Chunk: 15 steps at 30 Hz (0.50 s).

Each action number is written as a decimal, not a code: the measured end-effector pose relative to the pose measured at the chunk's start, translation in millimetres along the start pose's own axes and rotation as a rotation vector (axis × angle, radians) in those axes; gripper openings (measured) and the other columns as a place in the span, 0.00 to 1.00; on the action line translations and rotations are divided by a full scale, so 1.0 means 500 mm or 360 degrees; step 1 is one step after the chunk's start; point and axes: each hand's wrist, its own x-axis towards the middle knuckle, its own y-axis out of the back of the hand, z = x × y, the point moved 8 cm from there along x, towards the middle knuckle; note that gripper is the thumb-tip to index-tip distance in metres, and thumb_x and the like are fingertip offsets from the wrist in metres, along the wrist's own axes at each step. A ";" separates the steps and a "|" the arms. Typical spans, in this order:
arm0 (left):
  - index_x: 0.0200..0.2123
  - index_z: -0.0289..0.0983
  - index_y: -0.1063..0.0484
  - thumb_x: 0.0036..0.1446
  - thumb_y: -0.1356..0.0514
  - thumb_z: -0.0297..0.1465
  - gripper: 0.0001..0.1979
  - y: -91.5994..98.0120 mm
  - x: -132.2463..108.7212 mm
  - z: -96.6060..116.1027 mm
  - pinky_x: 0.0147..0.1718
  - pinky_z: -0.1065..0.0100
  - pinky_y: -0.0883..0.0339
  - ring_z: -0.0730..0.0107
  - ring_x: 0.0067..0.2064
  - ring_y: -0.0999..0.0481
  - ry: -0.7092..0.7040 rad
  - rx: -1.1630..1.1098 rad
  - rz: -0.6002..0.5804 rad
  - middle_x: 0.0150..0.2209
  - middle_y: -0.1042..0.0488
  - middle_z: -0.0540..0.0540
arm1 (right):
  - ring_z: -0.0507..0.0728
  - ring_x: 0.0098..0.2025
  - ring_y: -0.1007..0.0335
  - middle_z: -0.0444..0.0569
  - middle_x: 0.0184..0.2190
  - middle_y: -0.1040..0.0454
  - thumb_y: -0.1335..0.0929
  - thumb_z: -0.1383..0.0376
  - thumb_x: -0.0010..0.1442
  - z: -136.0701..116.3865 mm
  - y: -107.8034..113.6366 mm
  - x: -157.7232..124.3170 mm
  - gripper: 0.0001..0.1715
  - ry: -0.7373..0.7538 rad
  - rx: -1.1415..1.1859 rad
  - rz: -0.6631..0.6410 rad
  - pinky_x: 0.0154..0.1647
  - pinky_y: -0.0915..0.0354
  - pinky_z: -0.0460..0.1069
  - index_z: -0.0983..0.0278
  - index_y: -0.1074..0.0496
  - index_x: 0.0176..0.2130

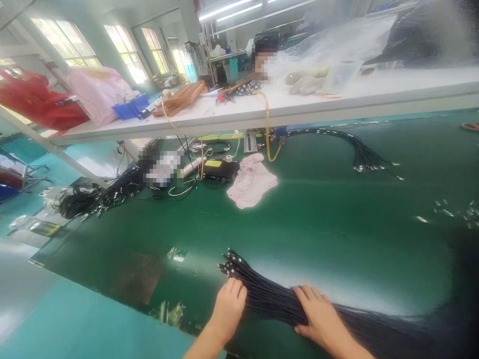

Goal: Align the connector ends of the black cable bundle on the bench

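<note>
A thick bundle of black cables lies across the green table, its metal-tipped ends fanned out at the left. Close to those ends, my left hand has its fingers curled against the near side of the bundle; what its fingertips pinch is hidden. Farther right, my right hand is wrapped over the bundle, with fingers on the far side and thumb on the near side. Beyond my right hand the cables run toward the dark lower right corner.
On the green tabletop lie a pink cloth, a black box and another cable bunch. More black cables are heaped at the left. A white shelf spans the back. Plastic scraps lie by the front edge.
</note>
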 end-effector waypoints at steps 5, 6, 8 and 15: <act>0.35 0.33 0.30 0.56 0.42 0.20 0.05 -0.001 0.004 0.002 0.38 0.60 0.29 0.66 0.40 0.27 -0.0038 0.0034 0.0022 0.35 0.27 0.48 | 0.70 0.50 0.36 0.62 0.50 0.31 0.28 0.67 0.38 0.003 -0.003 0.005 0.43 -0.0006 -0.0005 -0.0016 0.48 0.39 0.62 0.69 0.35 0.55; 0.33 0.34 0.30 0.56 0.42 0.20 0.04 0.000 0.006 0.002 0.37 0.60 0.29 0.66 0.39 0.26 -0.0042 0.0028 0.0020 0.34 0.27 0.49 | 0.69 0.50 0.36 0.61 0.50 0.31 0.28 0.66 0.37 0.004 -0.003 0.006 0.43 -0.0003 -0.0005 -0.0016 0.48 0.39 0.61 0.68 0.35 0.55; 0.32 0.33 0.30 0.56 0.42 0.20 0.04 0.001 0.007 -0.001 0.38 0.60 0.29 0.66 0.39 0.26 -0.0051 -0.0007 0.0014 0.34 0.27 0.49 | 0.69 0.49 0.35 0.61 0.49 0.30 0.27 0.65 0.37 0.006 -0.004 0.007 0.43 0.0004 -0.0006 -0.0009 0.47 0.37 0.61 0.68 0.34 0.54; 0.34 0.35 0.30 0.55 0.48 0.15 0.11 0.029 -0.022 -0.042 0.42 0.62 0.27 0.63 0.43 0.25 0.0113 -0.0264 0.0031 0.39 0.25 0.44 | 0.67 0.46 0.33 0.59 0.45 0.29 0.26 0.64 0.38 0.007 -0.008 0.007 0.41 0.0050 -0.0078 0.0122 0.44 0.35 0.59 0.69 0.34 0.53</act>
